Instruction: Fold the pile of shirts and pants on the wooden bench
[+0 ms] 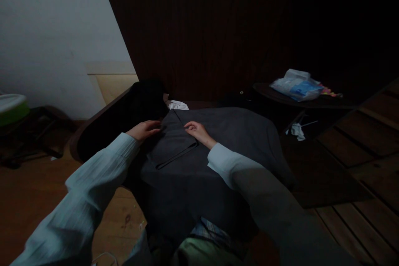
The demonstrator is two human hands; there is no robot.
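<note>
A dark grey cloth [240,133] is spread out in front of me, its near side hanging down toward me. On its left part a section is folded over into a flap [174,145] with a thick hemmed edge; the kind of garment or cloth cannot be told. My right hand [199,132] pinches the flap's right edge between thumb and fingers. At the flap's left side, my left hand [145,131] has its fingers stretched out and the thumb apart, with the fingertips at the cloth. What lies under the cloth is hidden.
A dark wooden panel [202,33] rises behind the cloth. On the right, a plastic packet [296,85] rests on a dark round surface. Black fabric [143,99] and a white scrap [178,105] lie at the back left. A green and white container [13,109] stands far left.
</note>
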